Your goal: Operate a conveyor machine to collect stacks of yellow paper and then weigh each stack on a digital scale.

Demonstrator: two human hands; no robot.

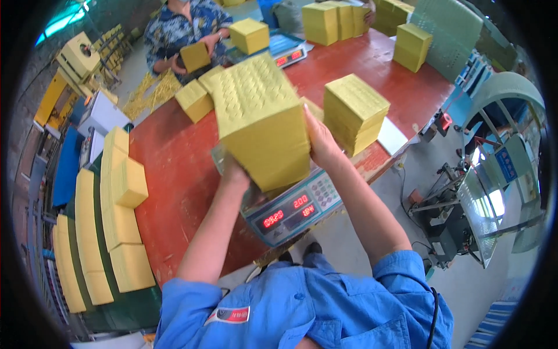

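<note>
Holding a large stack of embossed yellow paper [261, 125] between left grip [235, 173] and right grip [321, 142] at the centre of the frame, spread as wide as the stack itself. Supporting low on the near left side with the left, fingers hidden behind the paper; pressing against the right side with the right, thumb pointing upward. Has a digital scale [299, 208] just below, lit with red digits; cannot tell whether touching its pan.

Shows just right of centre another yellow paper stack [356, 113], standing on the red bench [168, 186] near a white panel [393, 137]. Beyond the held stack, toward the upper left, shows a small yellow block [195, 100]. Includes at top left of centre a co-worker [168, 35] in a patterned blue shirt, holding a yellow bundle [195, 57] beside a second scale [289, 57]. Extends at the left edge into rows of yellow stacks [119, 221].
</note>
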